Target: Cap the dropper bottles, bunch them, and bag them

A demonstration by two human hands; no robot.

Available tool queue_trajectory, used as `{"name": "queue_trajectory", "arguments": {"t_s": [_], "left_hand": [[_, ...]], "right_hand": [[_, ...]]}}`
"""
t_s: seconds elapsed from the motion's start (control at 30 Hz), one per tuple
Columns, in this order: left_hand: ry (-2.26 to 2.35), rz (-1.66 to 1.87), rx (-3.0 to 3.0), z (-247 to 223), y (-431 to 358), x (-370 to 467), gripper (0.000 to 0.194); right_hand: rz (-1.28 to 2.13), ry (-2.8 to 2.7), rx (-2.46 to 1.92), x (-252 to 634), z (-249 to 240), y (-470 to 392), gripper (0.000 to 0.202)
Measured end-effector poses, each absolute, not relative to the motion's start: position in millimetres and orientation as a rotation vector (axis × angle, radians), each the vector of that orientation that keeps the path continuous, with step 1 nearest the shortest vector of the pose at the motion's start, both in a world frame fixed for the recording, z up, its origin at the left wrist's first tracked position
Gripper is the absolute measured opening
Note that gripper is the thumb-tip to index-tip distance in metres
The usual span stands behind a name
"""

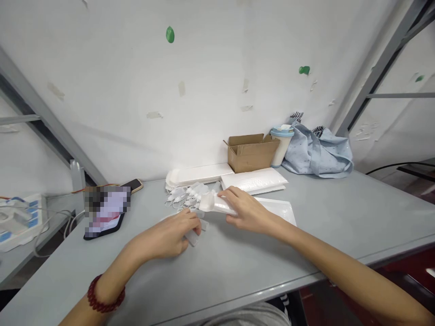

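My right hand [243, 207] is closed around a white padded envelope [219, 204], whose mouth gapes toward the left. Low over the table, the fingers of my left hand [178, 232] are curled round a small translucent plastic piece [193, 237]; the fingers partly hide it. Similar pale pieces [204, 224] lie beside that hand. Just behind the hands is a heap of small white items with thin cords [186, 194], too small to name. Another white padded envelope [280, 208] lies partly under my right forearm.
Behind the heap are stacked white envelopes [200, 174] and further padded mailers [254, 180]. An open cardboard box [253, 156], a lidded cup [282, 147] and a light blue fabric bag [317, 151] stand along the wall. Phones [105, 217] and a power strip [23, 222] are at left.
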State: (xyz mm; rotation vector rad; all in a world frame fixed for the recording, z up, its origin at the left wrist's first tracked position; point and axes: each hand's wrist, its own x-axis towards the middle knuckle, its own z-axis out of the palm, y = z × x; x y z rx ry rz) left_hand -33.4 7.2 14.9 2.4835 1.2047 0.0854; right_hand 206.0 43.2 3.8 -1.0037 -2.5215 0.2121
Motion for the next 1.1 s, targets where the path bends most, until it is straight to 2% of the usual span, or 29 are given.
{"name": "queue_trajectory", "arguments": {"t_s": [0.13, 0.23, 0.33, 0.4, 0.57, 0.73, 0.93, 1.1], "left_hand": [[1.171, 0.284, 2.437, 24, 8, -30, 0.027], [1.166, 0.641, 2.226, 39, 7, -33, 0.02], [1.167, 1.074, 1.89, 47, 10, -35, 0.022], [1.204, 1.209, 1.71, 44, 15, -34, 0.025], [1.307, 1.106, 1.505, 19, 26, -23, 0.033], [1.392, 1.185, 1.68, 0, 25, -8, 0.03], [1.607, 1.224, 1.708, -4, 19, -1, 0.023], [1.505, 1.066, 1.829, -1, 9, 7, 0.033]], "right_hand": [[0.21, -2.511, -1.004, 206, 4, 43, 0.049], [0.203, -2.507, -1.007, 207, 4, 43, 0.049], [0.209, -2.509, -1.02, 207, 5, 43, 0.05], [0.216, -2.503, -1.007, 207, 5, 43, 0.05], [0.218, -2.454, -0.957, 207, 5, 42, 0.05], [0.236, -2.429, -0.952, 205, 5, 40, 0.052], [0.2, -2.468, -0.953, 202, 3, 38, 0.052], [0.164, -2.472, -0.939, 200, 0, 36, 0.049]]}}
